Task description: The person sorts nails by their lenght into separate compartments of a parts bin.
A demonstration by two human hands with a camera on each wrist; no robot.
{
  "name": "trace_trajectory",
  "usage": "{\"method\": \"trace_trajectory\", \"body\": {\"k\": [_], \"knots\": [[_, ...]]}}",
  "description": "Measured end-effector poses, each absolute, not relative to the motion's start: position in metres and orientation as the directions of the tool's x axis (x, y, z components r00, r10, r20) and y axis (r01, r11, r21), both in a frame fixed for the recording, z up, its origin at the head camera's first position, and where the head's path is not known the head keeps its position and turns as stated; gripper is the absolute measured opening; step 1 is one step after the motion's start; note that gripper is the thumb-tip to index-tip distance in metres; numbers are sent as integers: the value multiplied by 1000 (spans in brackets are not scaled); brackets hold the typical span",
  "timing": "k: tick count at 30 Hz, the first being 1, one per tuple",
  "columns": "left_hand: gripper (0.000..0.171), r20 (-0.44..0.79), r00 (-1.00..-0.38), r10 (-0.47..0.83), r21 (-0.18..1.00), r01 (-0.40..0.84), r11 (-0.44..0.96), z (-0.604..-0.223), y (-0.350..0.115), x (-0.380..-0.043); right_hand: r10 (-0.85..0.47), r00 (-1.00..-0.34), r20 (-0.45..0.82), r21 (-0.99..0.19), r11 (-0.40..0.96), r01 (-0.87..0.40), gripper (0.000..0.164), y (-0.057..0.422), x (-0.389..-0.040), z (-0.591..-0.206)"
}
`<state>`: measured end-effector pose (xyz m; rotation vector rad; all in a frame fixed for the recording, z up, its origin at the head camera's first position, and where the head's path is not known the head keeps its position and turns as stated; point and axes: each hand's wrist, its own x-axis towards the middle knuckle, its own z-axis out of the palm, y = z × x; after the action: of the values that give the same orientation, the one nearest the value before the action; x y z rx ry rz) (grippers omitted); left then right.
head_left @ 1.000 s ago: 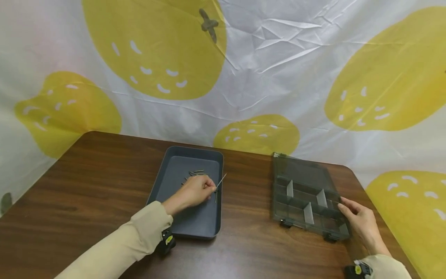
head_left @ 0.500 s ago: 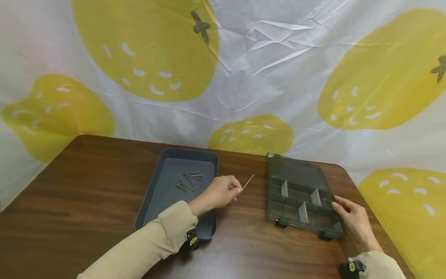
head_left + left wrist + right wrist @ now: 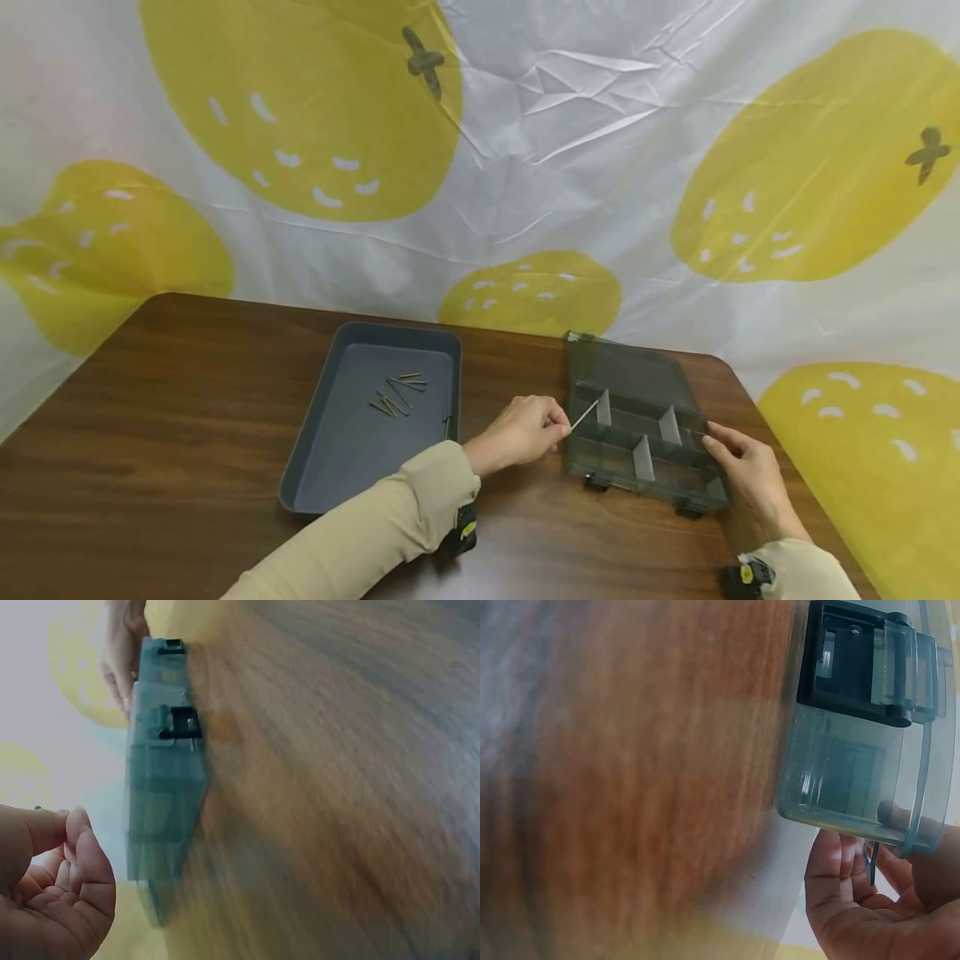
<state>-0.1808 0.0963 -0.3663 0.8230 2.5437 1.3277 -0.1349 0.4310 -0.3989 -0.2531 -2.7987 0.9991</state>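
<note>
My left hand [image 3: 528, 427] pinches a thin nail [image 3: 585, 415] between thumb and fingertips, just left of a clear grey compartment box [image 3: 622, 429]. The nail slants up over the box's left side. In the left wrist view, the pinching left hand [image 3: 64, 877] hides most of the nail. The box lies open, its lid [image 3: 630, 367] folded back. With thumb and fingers my right hand [image 3: 753, 471] grips the box's right wall. In the right wrist view, the right hand's thumb laps over the rim and the fingers are outside.
A dark grey tray [image 3: 352, 467] sits to the left on the wooden table [image 3: 187, 417]. Several nails [image 3: 393, 396] lie loose in it, and something thin leans at its right wall. White dividers [image 3: 670, 425] part the box. A lemon-print cloth [image 3: 337, 267] hangs behind the table.
My left hand has carried the nail rightward from the tray to the left edge of the box. The right hand keeps its grip on the box. The view has shifted slightly.
</note>
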Motion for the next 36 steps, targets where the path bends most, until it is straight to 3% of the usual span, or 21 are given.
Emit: {"method": "trace_trajectory", "body": {"k": [24,36], "knots": [[6,252,-794,554,650,563,511,-384,139,-175,203,-976,75,-602,790,118,51,428,-131,-394],[6,246,-810,533,596,560,576,-386,144,-173,209,-975,71,-599,791,126,51,428,-131,-393]]}}
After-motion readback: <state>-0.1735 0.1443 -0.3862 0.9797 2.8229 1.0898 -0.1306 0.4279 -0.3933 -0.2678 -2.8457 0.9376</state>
